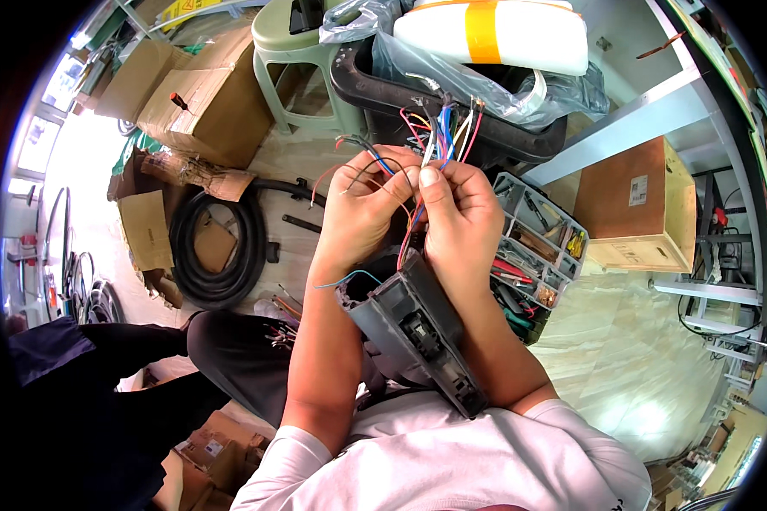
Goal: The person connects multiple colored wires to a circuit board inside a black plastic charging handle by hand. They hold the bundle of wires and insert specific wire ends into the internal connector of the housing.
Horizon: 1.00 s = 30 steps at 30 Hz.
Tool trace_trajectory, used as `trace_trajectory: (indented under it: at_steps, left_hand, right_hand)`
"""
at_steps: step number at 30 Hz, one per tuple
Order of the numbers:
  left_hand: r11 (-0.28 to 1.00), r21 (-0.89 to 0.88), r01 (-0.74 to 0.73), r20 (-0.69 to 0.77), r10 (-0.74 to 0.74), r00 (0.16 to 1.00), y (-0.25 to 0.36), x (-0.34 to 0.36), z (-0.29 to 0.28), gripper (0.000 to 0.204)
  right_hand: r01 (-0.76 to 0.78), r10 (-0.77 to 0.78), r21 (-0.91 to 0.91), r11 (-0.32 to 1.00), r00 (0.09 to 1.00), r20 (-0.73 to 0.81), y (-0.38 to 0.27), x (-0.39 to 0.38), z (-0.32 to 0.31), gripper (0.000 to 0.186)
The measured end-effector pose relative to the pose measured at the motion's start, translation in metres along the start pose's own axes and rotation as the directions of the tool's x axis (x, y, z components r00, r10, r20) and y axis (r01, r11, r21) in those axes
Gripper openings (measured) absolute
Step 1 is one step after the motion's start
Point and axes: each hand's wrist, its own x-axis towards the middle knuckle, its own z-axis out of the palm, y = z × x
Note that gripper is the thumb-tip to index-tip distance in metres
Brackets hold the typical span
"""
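My left hand (369,200) and my right hand (458,203) meet in front of me, thumbs and fingers pinched on thin wires. A bundle of coloured wires (446,128), red, blue, white and black with bare copper ends, fans out beyond my fingertips. More wires run down between my hands to a dark grey plastic housing (413,328), which rests tilted on my lap between my forearms. A light blue wire (349,277) sticks out of the housing's upper left end. Exactly which wire each hand pinches is hard to make out.
Ahead stands a black bin (366,81) with plastic bags and a white taped roll (490,34). A green stool (302,60), a cardboard box (204,102) and a coiled black hose (217,247) lie left. A divided parts tray (537,234) and wooden box (639,204) are right. Another person's dark-clothed leg (119,358) is at left.
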Motion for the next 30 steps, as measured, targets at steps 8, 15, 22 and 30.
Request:
trace_trajectory:
  at_steps: [8,15,22,30]
  left_hand:
    - [0.999,0.038,0.008,0.053,-0.010,0.999,0.006,0.003,0.002,0.013]
    - [0.998,-0.065,-0.027,0.036,0.029,0.999,0.003,0.003,0.011,0.013]
    - [0.997,-0.075,-0.032,0.063,0.037,0.997,-0.001,0.004,0.004,0.014]
    - [0.898,-0.440,-0.007,0.031,0.023,0.999,-0.018,0.005,-0.012,0.011]
  right_hand:
    - [-0.162,0.162,0.089,0.983,0.987,0.013,-0.008,0.009,-0.004,0.017]
    - [-0.220,0.221,0.243,0.945,0.975,0.025,-0.002,0.012,-0.009,0.018]
    - [-0.191,0.197,0.340,0.921,0.980,0.015,0.002,0.015,-0.010,0.017]
    - [-0.187,0.180,0.271,0.944,0.982,0.050,0.003,0.012,-0.006,0.018]
